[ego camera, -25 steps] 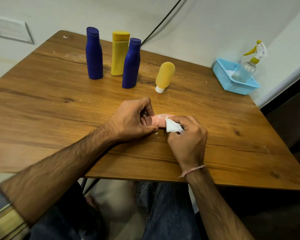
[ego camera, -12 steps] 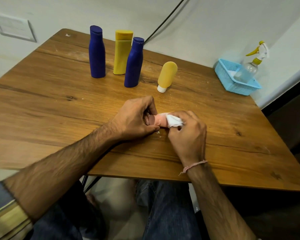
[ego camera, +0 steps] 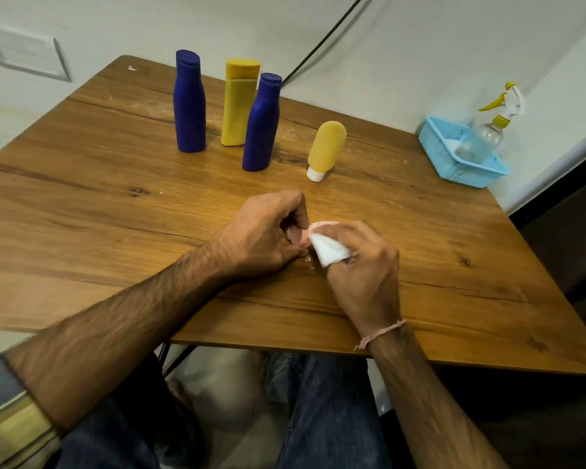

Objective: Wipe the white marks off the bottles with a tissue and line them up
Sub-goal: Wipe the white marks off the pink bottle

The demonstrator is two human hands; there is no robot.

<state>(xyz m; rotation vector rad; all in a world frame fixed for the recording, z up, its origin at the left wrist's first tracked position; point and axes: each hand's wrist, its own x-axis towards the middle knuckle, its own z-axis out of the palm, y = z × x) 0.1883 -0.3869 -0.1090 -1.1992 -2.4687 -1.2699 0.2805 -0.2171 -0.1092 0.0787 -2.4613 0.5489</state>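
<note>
A small pink bottle lies on the wooden table near the front middle, mostly hidden between my hands. My left hand grips its left end. My right hand pinches a folded white tissue and presses it on the bottle. Behind stand two blue bottles, a yellow bottle and a small orange bottle resting on its white cap.
A light blue basket at the table's back right corner holds a clear spray bottle with a yellow trigger. A black cable runs up the wall. Faint white dust marks the table near the bottles.
My right hand has slid the tissue along the pink bottle toward my left hand, so less of the bottle shows. The view has shifted slightly.
</note>
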